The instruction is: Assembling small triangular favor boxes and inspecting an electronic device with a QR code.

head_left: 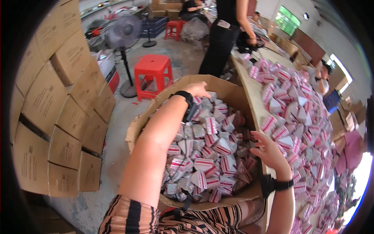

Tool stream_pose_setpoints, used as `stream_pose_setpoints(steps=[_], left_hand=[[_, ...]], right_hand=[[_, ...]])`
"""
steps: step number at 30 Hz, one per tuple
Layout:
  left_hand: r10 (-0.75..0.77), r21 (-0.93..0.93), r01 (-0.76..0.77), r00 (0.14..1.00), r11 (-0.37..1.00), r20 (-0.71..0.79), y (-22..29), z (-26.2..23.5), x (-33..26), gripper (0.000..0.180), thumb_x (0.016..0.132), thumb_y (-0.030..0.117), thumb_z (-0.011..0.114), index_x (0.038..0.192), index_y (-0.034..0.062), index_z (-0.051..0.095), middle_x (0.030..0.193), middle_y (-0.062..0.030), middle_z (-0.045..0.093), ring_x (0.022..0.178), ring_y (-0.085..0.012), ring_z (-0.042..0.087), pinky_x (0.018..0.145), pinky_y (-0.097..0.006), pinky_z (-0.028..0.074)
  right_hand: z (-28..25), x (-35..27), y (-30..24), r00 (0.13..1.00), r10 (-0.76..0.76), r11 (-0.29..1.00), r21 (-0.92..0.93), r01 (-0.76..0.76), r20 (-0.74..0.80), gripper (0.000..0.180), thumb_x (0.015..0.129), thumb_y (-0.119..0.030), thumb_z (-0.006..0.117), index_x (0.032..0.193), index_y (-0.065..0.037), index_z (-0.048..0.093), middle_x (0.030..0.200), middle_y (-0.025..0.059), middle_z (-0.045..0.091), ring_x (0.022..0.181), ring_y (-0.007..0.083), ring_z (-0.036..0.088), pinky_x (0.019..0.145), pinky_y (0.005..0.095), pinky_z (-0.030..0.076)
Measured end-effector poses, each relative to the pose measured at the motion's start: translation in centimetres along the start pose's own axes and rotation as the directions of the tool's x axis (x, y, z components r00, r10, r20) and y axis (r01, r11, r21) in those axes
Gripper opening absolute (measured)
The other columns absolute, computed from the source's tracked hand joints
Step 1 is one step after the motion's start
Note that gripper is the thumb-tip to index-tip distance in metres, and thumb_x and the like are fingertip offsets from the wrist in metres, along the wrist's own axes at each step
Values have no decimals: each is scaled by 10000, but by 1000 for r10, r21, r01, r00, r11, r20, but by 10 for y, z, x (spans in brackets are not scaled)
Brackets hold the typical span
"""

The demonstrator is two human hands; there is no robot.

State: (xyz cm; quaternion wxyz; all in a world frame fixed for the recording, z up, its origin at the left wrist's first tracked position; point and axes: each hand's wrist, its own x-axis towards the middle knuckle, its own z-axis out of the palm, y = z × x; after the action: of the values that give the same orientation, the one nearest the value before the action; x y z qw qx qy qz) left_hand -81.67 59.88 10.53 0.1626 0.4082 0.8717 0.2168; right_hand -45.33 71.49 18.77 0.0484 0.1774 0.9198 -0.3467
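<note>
Large open cardboard box [233,95], brown, rounded out by the lens, sits directly in front of the person between the floor side and the table edge. It is filled near the rim with small packets [202,156]: wedge- or pyramid-shaped, glossy, white and silver with pink-red stripes, lying at all angles.

Left hand [198,89] rests on the far rim of the box, fingers curled over the cardboard edge, holding no packet. Black watch-type band on the wrist. Right hand [269,150] hovers over the right side of the heap near the box wall, fingers spread wide, palm down; whether a fingertip touches a packet cannot be told. Black strap on that wrist too.

Long table [253,93], pale top, runs along the right; a dense layer of the same packets covers it.

Floor is grey concrete. Red plastic stool [152,76] stands beyond the box, pedestal fan [124,35] beside it. Stacked sealed cartons [58,105] form a wall at left. Another person in black [224,35] stands at the table's far end.
</note>
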Motion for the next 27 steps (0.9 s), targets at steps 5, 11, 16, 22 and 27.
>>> stream_pose_setpoints(steps=[5, 11, 16, 22, 27], left_hand=[[-52, 21, 53, 998, 998, -25, -20, 6, -5, 669, 749, 430, 713, 1260, 25, 560, 1282, -181, 578, 1176, -330, 559, 965, -422, 457], [35, -47, -34, 999, 998, 24, -34, 16, 0, 556, 746, 434, 700, 1134, 38, 659, 1135, -178, 660, 1064, -323, 625, 901, -412, 489], [35, 9, -35, 997, 999, 68, -23, 19, -4, 523, 743, 438, 696, 1104, 61, 682, 1085, -168, 681, 1017, -307, 646, 872, -395, 498], [-19, 40, 15, 995, 999, 98, -39, 26, -10, 562, 753, 456, 701, 1174, 87, 652, 1162, -162, 648, 1068, -316, 618, 915, -397, 478], [23, 119, -42, 987, 992, 157, -9, 50, 4, 651, 773, 488, 685, 1295, 117, 566, 1348, -154, 533, 1214, -324, 525, 1013, -430, 417]], right_hand=[[11, -44, -108, 819, -567, 820, -165, 548, -94, 573, 701, 59, 646, 1246, -100, 569, 1185, 149, 581, 1060, 345, 569, 878, 387, 471], [24, -82, -165, 230, -930, 277, -136, 951, -288, 424, 738, 112, 609, 1065, -139, 708, 1001, 140, 652, 818, 245, 662, 792, 414, 483], [22, -107, -158, 286, -878, 310, 0, 951, -384, 438, 749, 33, 627, 1116, -193, 707, 1122, 149, 629, 905, 212, 658, 891, 444, 431], [0, -118, -143, 233, -930, 241, 8, 970, -285, 331, 777, -93, 674, 1101, -144, 708, 1074, 146, 646, 912, 223, 666, 986, 455, 384], [0, -130, -133, 347, -844, 147, 446, 883, -409, 237, 918, -203, 612, 949, 9, 713, 942, 168, 662, 777, 227, 624, 795, 383, 398]])
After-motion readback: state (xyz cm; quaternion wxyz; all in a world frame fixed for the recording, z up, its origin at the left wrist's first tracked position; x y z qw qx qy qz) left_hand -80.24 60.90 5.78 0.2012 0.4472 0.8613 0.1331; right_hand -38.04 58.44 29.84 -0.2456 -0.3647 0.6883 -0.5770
